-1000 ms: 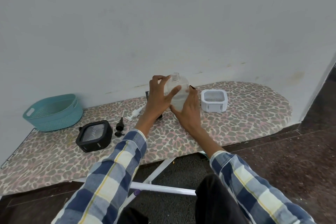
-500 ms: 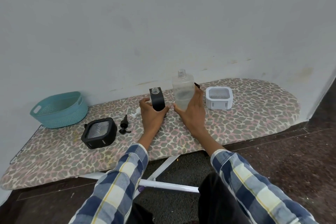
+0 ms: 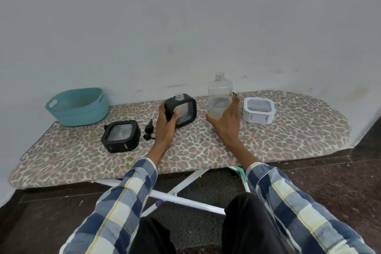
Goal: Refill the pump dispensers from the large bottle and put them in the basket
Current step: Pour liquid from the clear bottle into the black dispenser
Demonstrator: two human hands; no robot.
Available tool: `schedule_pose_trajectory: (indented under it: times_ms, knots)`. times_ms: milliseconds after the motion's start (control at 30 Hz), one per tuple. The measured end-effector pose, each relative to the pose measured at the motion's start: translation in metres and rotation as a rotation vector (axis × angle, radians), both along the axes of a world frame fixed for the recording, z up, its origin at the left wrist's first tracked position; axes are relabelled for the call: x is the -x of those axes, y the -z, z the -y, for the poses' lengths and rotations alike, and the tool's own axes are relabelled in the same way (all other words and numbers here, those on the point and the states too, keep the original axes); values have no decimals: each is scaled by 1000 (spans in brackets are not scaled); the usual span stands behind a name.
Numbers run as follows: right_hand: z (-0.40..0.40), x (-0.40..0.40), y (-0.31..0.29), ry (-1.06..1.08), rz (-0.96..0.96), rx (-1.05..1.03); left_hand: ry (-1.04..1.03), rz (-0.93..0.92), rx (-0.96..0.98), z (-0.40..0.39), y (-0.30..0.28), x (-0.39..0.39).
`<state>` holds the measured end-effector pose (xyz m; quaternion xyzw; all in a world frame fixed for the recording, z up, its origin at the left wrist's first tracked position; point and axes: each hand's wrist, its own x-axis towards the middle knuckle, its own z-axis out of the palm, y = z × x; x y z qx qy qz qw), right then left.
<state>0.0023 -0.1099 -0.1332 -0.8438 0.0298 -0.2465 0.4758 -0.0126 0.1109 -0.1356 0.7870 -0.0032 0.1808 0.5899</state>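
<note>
Gripping two things at once: our left hand (image 3: pixel 165 121) wraps its fingers and thumb round the black dispenser (image 3: pixel 182 110), just left of frame center, tilted with its clear threaded neck up and its ribbed clear face toward us. Our right hand (image 3: pixel 226 123) curls round the lower part of the large clear bottle (image 3: pixel 219 97), upright on the ironing board (image 3: pixel 206 150), cap off, a little liquid at the bottom. A second black dispenser (image 3: pixel 121 136) lies flat at center left of the frame, well apart from both hands. A black pump head (image 3: pixel 148 130) lies between it and our left hand; a thin white tube sits just behind, too small to make out. A white dispenser (image 3: pixel 258 110) sits right of the bottle, just beside our right hand, open top up. The teal basket (image 3: pixel 77 106) stands at the far left against the wall (image 3: pixel 185 27), nothing visible in it. Plaid sleeves (image 3: pixel 123 202) fill the bottom of the frame.
</note>
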Motion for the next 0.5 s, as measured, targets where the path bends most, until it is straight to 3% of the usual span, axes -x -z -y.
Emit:
schedule_pose_trajectory:
  times_ms: [200, 500]
  knots:
    - [6, -2, -9, -118, 8, 51, 17, 94, -130, 4, 1, 5]
    - [17, -3, -45, -342, 133, 551, -109, 196, -166, 5, -2, 12]
